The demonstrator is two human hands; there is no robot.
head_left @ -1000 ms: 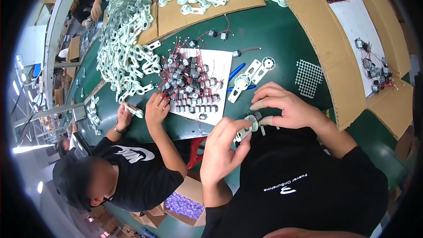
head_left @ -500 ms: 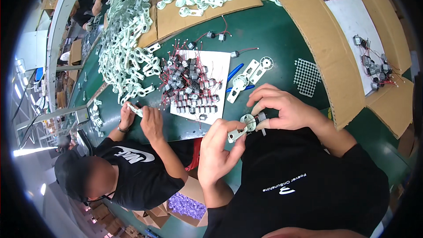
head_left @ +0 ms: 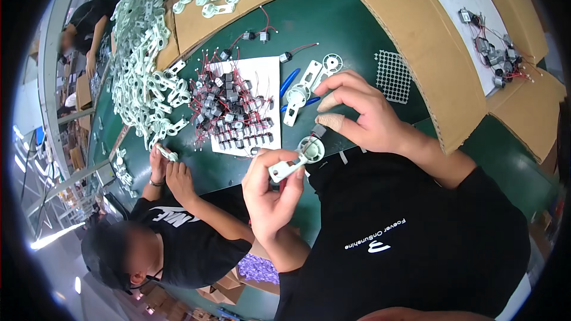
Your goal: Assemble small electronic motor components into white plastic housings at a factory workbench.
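My left hand (head_left: 267,193) pinches the handle end of a pale green plastic housing (head_left: 280,172), whose round cup end (head_left: 311,150) points up and to the right. A small grey motor (head_left: 319,131) is at the cup's upper edge, and its thin wires run into the cup. Just above the motor is my right hand (head_left: 372,116), thumb and fingers apart, with tan coverings on its fingertips. Its thumb is close to the motor; contact is unclear. Beyond that hand, more pale green housings (head_left: 292,113) lie on the table beside a blue-handled tool (head_left: 289,82).
Motors with red wires crowd a white sheet (head_left: 275,71) on the green table (head_left: 351,30). Housings (head_left: 140,65) are heaped at far left. A perforated grey sheet (head_left: 392,77) lies near an open cardboard box (head_left: 410,41) at right. A co-worker's hands (head_left: 178,179) hold a housing at left.
My right hand has let go of the motor, its fingers spreading and moving up. The housing in my left hand shifted left. The whole view has shifted a little.
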